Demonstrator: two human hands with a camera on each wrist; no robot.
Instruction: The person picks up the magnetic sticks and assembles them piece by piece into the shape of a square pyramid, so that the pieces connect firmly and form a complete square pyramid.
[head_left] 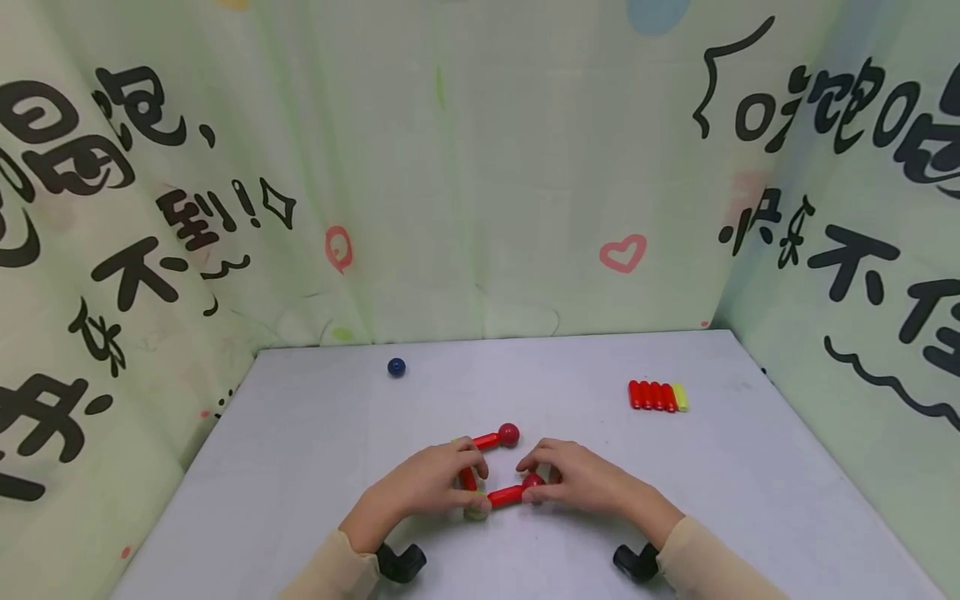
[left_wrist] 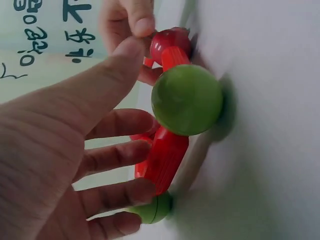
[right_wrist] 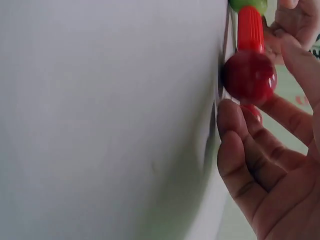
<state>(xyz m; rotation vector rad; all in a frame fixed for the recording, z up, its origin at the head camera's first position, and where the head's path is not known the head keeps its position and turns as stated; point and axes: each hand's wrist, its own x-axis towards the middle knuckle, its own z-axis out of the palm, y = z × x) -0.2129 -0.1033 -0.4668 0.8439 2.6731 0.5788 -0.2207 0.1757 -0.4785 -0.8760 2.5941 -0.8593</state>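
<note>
Balls and short rods join into a three-sided figure on the table. Its near red rod (head_left: 506, 497) links a green ball (left_wrist: 187, 100) to a red ball (right_wrist: 249, 77). My left hand (head_left: 435, 479) arches over that green ball and a side red rod (left_wrist: 167, 157), fingers loosely bent and spread. My right hand (head_left: 581, 475) holds the near red ball between thumb and index finger, other fingers curved beside it. The far red rod (head_left: 486, 442) ends in another red ball (head_left: 508, 434). A second green ball (left_wrist: 154, 210) is mostly behind my left fingers.
A dark blue ball (head_left: 396, 367) sits near the table's back edge. Several red rods (head_left: 652, 396) and a yellow-green rod (head_left: 680, 397) lie side by side at the back right. Printed curtains (head_left: 480, 183) enclose the white table (head_left: 750, 475).
</note>
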